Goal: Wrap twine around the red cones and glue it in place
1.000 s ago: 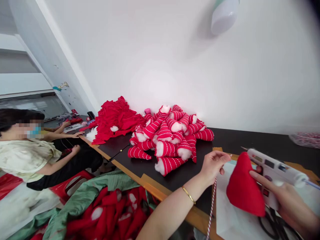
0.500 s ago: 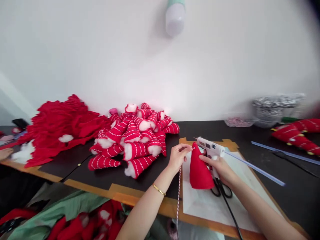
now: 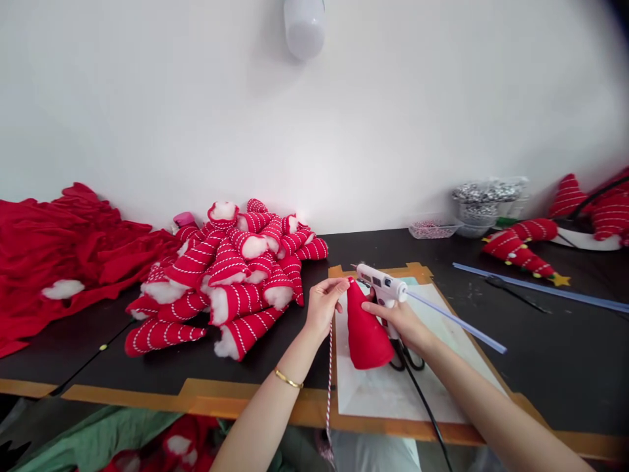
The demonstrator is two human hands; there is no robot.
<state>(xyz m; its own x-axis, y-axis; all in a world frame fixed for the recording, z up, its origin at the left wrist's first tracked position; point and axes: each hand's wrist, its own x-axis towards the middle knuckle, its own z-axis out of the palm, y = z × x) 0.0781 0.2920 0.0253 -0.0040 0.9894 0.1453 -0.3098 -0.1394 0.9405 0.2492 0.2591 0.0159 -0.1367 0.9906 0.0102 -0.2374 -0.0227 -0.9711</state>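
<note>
Left hand, thumb and forefinger closed to a narrow pinch at the tip of the red cone; a red-and-white cord hangs from this hand past the table edge. A gold bracelet encircles the left wrist. Right hand, fingers closed around the white glue gun and also holding the cone, the forefinger lying along its side. The cone stands nearly upright over the white sheet, tip up and wide end down, between the 2 hands. The gun's nozzle points left, just behind the cone tip; a translucent glue stick projects from its rear. Black scissors lie below the right hand, and a black cable runs over the near edge of the table.

Left of the sheet: a pile of striped cones with white stuffing at their open ends, and, farther left, a heap of red cloth. Right of the sheet: long translucent sticks and a striped piece with a yellow star. Near the wall: a shallow clear tray beside a tub of silvery material.
</note>
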